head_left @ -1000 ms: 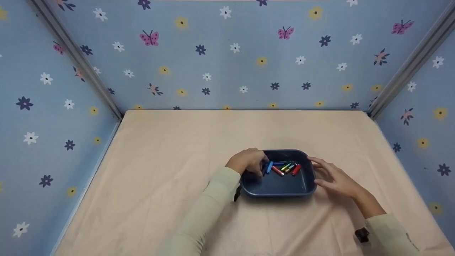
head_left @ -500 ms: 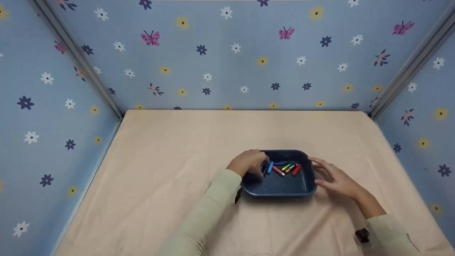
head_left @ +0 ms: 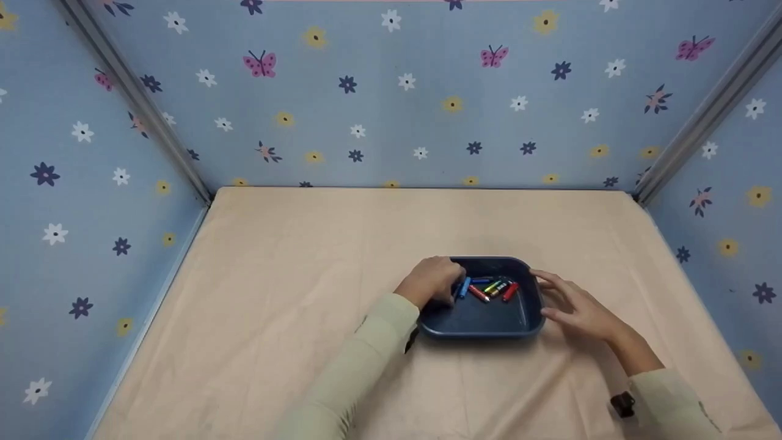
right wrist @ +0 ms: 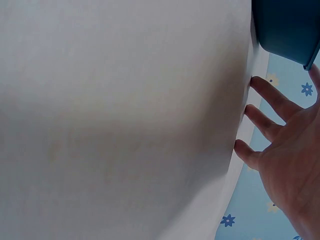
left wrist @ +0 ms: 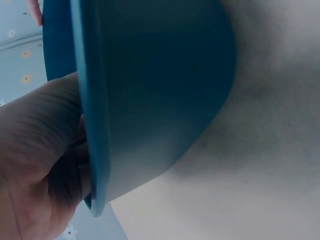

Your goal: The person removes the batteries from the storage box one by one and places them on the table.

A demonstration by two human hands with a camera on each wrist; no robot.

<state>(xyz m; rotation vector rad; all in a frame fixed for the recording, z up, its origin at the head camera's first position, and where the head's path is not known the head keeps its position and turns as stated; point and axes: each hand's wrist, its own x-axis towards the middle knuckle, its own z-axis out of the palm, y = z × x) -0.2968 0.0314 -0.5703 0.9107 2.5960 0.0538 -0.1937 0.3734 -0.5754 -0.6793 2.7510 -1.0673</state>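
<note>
Batteries [head_left: 487,288] lie bunched in the far half of the blue tray [head_left: 482,327] on the cloth-covered table [head_left: 275,293]. From the head view, our left hand [head_left: 432,282] has crept slightly further over the tray's left rim within the last second, fingers curled down at the blue battery [head_left: 465,286]; whether they pinch it we cannot tell. So the pick seems barely begun. That battery's long axis runs near to far, tilted slightly right.

From the left wrist, the hand [left wrist: 40,165] meets the tray rim [left wrist: 92,125].

From the right wrist, our right hand [right wrist: 290,155] stays spread, fingers straight, beside the tray [right wrist: 287,27].
</note>
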